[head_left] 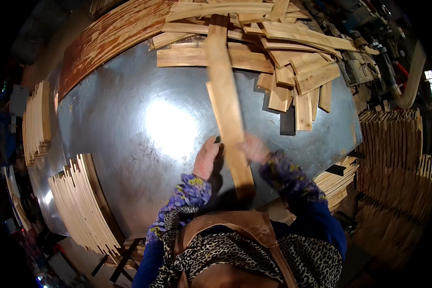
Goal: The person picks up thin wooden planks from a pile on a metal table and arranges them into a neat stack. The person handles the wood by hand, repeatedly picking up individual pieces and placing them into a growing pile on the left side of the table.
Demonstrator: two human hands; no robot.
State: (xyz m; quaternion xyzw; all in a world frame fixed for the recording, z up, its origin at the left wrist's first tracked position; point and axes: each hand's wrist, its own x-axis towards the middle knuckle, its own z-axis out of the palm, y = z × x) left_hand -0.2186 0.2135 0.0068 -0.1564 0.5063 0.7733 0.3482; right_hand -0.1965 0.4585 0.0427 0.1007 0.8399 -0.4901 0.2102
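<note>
A woodworking shop, seen from above; a broad metal-topped table (129,197) fills the middle, its grey surface scuffed and reflecting a bright light; on its far side lies a jumbled heap of loose wooden boards (317,80), pale and cut into strips; at the near left, slats stand side by side in a tight row (84,206), with a second row (37,127) farther off at the left; to the right rises a tall stack of wood pieces (389,168), layer on layer; at the far right, dim machinery (362,41) sits beside a thick, pale hose (414,79).
</note>
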